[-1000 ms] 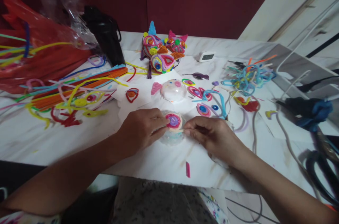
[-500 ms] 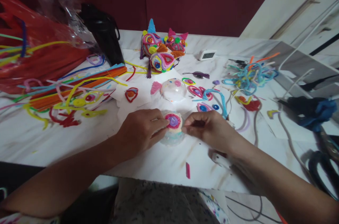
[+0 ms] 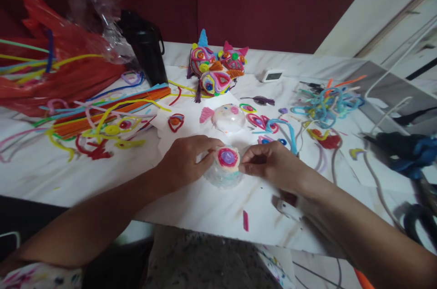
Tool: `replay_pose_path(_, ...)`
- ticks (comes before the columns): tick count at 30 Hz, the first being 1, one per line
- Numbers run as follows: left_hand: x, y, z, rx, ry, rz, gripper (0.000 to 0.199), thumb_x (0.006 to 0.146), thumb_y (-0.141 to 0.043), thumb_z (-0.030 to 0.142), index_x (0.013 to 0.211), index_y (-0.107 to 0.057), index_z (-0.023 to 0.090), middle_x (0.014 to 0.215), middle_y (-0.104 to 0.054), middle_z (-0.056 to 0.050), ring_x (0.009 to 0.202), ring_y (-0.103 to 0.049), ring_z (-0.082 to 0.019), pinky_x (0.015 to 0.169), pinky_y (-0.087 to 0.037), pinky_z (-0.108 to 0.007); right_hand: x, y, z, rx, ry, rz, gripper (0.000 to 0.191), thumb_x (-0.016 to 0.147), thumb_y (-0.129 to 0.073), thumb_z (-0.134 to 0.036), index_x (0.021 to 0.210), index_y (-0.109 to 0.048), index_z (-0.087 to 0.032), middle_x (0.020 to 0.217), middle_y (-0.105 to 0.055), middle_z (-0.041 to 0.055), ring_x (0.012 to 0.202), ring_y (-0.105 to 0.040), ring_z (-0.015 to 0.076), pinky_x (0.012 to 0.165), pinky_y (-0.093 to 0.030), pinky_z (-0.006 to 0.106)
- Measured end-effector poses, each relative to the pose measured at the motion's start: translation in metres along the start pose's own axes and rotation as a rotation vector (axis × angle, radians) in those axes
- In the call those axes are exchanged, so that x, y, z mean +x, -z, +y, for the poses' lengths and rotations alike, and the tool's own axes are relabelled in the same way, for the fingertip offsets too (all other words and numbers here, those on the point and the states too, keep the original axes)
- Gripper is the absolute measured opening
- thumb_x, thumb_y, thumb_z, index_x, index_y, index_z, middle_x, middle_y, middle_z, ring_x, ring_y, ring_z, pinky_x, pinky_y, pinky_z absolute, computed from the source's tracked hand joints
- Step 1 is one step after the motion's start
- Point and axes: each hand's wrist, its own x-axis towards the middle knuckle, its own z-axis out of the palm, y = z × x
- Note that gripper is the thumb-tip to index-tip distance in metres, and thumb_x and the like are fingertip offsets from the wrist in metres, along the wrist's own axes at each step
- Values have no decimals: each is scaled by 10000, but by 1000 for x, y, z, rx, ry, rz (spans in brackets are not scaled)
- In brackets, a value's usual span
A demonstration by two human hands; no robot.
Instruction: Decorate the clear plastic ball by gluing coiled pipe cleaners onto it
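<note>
A clear dome [image 3: 223, 179] sits near the front of the white table, bearing a round fuzzy piece [image 3: 228, 157] with a purple centre, a magenta ring and a cream outer band. From the left, my left hand [image 3: 187, 159] touches the piece's upper left edge with thumb and fingertips close together. My right hand [image 3: 273, 166] pinches at its right edge, where the cream band ends. What lies between the fingertips is too small to tell. Just behind stands another clear dome [image 3: 229, 120] with a pink fin-like piece [image 3: 206, 114] at its left.
Pipe cleaners [image 3: 112, 111] and a red bag [image 3: 68, 70] lie at the left, by a black bottle [image 3: 146, 48]. Decorated figures [image 3: 215, 66] and a small display [image 3: 272, 75] are behind. Tangled blue strips [image 3: 329, 102], a cable [image 3: 375, 179] and scissors [image 3: 418, 220] are at the right.
My left fingers have shifted from the purple centre to the piece's upper left edge. The whole view has moved slightly, so things appear further right. My right hand still pinches the right edge.
</note>
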Motion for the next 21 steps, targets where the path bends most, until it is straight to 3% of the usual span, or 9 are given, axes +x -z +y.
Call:
replay_pose_path(5, -3, -7, -8, -6, -29, 44, 239, 1041, -610, 132, 1092, -838, 184, 1037, -878, -42, 938, -845, -180, 880, -688, -261, -1, 1, -1, -20, -2, -2, 196, 697, -850, -399, 667, -756, -230, 600, -618, -24, 571, -486, 134, 553, -384, 298)
replay_pose_path(10, -10, -16, -19, 35, -42, -45, 324, 1133, -540, 221, 1219, -853, 209, 1085, -824, -68, 976, -808, -197, 885, -666, -303, 1, 1, 1, -10, 29, -12, 199, 712, -849, -409, 681, -764, -231, 596, -621, -24, 564, -485, 132, 543, -396, 292)
replay_pose_path(21, -9, -17, -23, 172, -140, -25, 303, 1120, -565, 193, 1160, -865, 201, 964, -790, -55, 888, -763, -221, 783, -604, -347, 1, 1, 0, -29, 35, -25, 184, 720, -828, -395, 689, -748, -232, 615, -609, -31, 584, -471, 129, 551, -363, 290)
